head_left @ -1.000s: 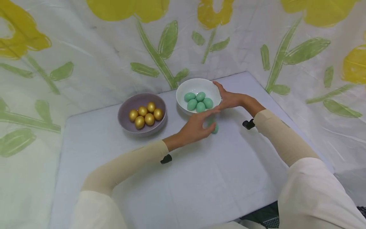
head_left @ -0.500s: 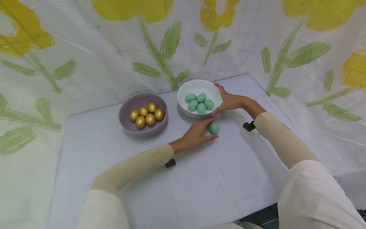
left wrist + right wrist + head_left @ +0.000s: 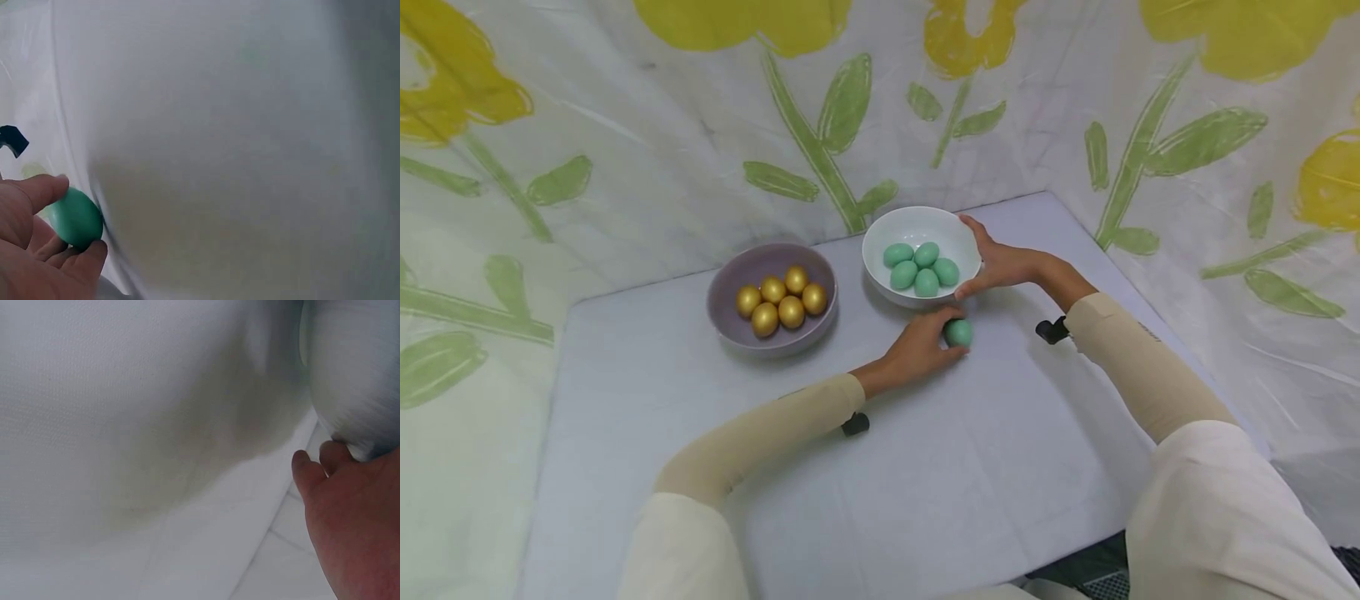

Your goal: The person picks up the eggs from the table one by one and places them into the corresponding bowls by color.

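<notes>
My left hand [image 3: 917, 346] grips a green egg [image 3: 958, 333] just in front of the white bowl [image 3: 880, 236]. In the left wrist view the thumb lies at one end of the egg [image 3: 76, 217] and the fingers curl beneath the other. My right hand [image 3: 1006, 265] holds the white bowl by its right side, its fingers at the far rim and its thumb toward the near side. Several green eggs [image 3: 927, 282] sit inside this bowl. In the right wrist view the fingers [image 3: 309, 475] meet the outside of the bowl [image 3: 359, 369].
To the left of the white bowl stands a purple bowl [image 3: 730, 325] with several golden eggs [image 3: 791, 312]. Both bowls are near the back edge of the white-covered table [image 3: 880, 492]. A flower-printed curtain [image 3: 685, 150] hangs behind and at the sides.
My left hand has come down from beside the white bowl's rim to the loose green egg and its fingers have closed round it. My right hand stays at the bowl.
</notes>
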`<state>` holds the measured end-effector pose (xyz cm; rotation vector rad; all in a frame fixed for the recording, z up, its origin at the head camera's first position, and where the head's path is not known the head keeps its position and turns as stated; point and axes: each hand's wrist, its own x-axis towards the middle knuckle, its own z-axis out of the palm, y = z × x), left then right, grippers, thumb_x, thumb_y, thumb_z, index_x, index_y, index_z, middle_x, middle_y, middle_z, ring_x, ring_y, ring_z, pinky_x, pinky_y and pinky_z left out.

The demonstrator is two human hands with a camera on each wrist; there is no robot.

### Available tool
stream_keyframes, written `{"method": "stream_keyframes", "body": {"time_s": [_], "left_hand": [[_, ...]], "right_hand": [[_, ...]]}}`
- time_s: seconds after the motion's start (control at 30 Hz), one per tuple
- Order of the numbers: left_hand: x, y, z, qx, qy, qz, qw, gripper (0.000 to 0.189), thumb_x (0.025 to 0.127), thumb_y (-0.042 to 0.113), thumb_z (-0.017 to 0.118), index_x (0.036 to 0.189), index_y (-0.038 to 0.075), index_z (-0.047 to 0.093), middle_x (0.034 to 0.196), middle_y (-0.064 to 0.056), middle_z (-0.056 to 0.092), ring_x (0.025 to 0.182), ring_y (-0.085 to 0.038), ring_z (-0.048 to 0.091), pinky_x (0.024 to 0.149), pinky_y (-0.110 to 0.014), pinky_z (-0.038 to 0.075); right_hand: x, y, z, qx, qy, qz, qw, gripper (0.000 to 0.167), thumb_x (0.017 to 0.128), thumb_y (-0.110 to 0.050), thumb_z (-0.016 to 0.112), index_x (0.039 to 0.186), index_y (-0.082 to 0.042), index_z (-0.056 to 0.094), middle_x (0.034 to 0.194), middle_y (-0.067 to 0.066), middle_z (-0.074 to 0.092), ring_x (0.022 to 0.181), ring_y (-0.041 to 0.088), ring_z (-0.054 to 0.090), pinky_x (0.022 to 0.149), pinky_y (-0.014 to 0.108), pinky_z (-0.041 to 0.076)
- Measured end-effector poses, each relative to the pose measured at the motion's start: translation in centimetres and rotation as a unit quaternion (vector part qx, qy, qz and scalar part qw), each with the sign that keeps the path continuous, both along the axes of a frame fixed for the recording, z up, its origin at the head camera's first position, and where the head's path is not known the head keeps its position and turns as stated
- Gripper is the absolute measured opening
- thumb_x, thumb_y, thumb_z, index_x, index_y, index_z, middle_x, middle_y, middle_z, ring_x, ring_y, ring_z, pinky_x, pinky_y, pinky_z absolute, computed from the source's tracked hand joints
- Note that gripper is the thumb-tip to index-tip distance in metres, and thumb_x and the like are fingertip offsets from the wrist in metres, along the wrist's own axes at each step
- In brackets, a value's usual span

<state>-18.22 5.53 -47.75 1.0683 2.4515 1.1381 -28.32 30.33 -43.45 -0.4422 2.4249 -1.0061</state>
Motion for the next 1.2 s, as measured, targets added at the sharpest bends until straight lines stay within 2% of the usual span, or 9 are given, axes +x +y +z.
{"method": "stream_keyframes", "body": {"time_s": [0.17,0.37,0.47,0.6,0.7,0.77,0.87,1.03,1.2], "left_hand": [[0.7,-0.1,1.8,0.006,-0.011,-0.048,0.9988,0.059,0.094,0.017,0.083,0.146,0.001,0.059,0.143,-0.008,0.065,0.130,-0.017,0.060,0.111,-0.029,0.047],[1.2,-0.5,6.5,0.031,-0.005,-0.091,0.9954,0.059,0.096,0.016,0.080,0.149,0.005,0.057,0.145,-0.006,0.063,0.134,-0.011,0.057,0.114,-0.028,0.045],[0.0,-1.2,8.8,0.033,0.024,-0.079,0.9960,0.059,0.096,0.018,0.080,0.149,0.005,0.058,0.143,-0.005,0.065,0.131,-0.010,0.059,0.112,-0.026,0.046],[-3.1,-3.0,10.8,-0.009,0.079,-0.038,0.9961,0.058,0.096,0.020,0.080,0.148,0.005,0.059,0.139,-0.006,0.069,0.123,-0.015,0.064,0.110,-0.032,0.047],[-5.9,-4.5,11.1,-0.085,0.104,-0.016,0.9908,0.058,0.098,0.018,0.078,0.149,0.003,0.056,0.143,-0.009,0.066,0.127,-0.021,0.062,0.114,-0.036,0.045],[-7.6,-5.1,10.9,-0.144,0.116,-0.007,0.9828,0.058,0.098,0.014,0.078,0.149,0.001,0.054,0.144,-0.012,0.064,0.130,-0.024,0.061,0.115,-0.037,0.045],[-9.2,-5.5,10.4,-0.214,0.123,0.005,0.9689,0.050,0.098,0.009,0.076,0.143,-0.001,0.058,0.132,-0.013,0.069,0.118,-0.027,0.064,0.105,-0.037,0.051],[-10.4,-5.0,9.8,-0.286,0.135,0.016,0.9484,0.026,0.096,-0.002,0.070,0.122,0.000,0.064,0.106,-0.011,0.069,0.094,-0.027,0.060,0.086,-0.040,0.053],[-10.7,-4.1,9.1,-0.340,0.175,0.017,0.9237,0.020,0.102,-0.007,0.056,0.118,0.000,0.066,0.113,-0.015,0.069,0.102,-0.029,0.062,0.092,-0.042,0.055]], "right_hand": [[-0.2,0.0,0.1,0.008,-0.005,0.003,1.0000,0.142,0.082,-0.045,0.092,0.164,-0.032,-0.023,0.173,0.017,0.001,0.157,0.032,0.015,0.126,0.057,0.020],[-0.2,0.1,0.6,0.000,-0.002,0.001,1.0000,0.140,0.083,-0.043,0.091,0.164,-0.030,-0.023,0.172,0.019,0.001,0.157,0.034,0.016,0.126,0.058,0.020],[-0.1,0.1,0.6,-0.015,-0.006,0.010,0.9998,0.137,0.087,-0.040,0.088,0.164,-0.026,-0.024,0.173,0.021,0.001,0.157,0.036,0.016,0.125,0.058,0.021],[0.1,0.0,0.5,-0.027,-0.018,0.019,0.9993,0.138,0.087,-0.037,0.088,0.164,-0.025,-0.026,0.173,0.018,-0.001,0.156,0.035,0.016,0.125,0.058,0.023],[0.3,-0.1,0.6,-0.019,-0.025,0.009,0.9995,0.142,0.084,-0.039,0.091,0.163,-0.028,-0.026,0.173,0.016,-0.001,0.156,0.034,0.015,0.125,0.059,0.021],[0.3,-0.1,0.7,-0.006,-0.025,0.002,0.9997,0.143,0.083,-0.041,0.092,0.163,-0.030,-0.026,0.173,0.017,-0.001,0.157,0.034,0.014,0.125,0.060,0.020],[0.2,0.1,0.6,0.005,-0.026,-0.006,0.9996,0.143,0.082,-0.044,0.092,0.163,-0.032,-0.026,0.173,0.018,-0.001,0.158,0.034,0.012,0.127,0.061,0.017],[0.1,0.1,0.3,0.009,-0.026,-0.008,0.9996,0.142,0.082,-0.048,0.091,0.162,-0.037,-0.025,0.173,0.016,-0.001,0.159,0.033,0.010,0.127,0.060,0.017],[0.1,-0.2,0.3,0.006,-0.027,-0.008,0.9996,0.142,0.082,-0.048,0.091,0.162,-0.039,-0.025,0.174,0.016,-0.001,0.160,0.032,0.010,0.127,0.060,0.017]]}}
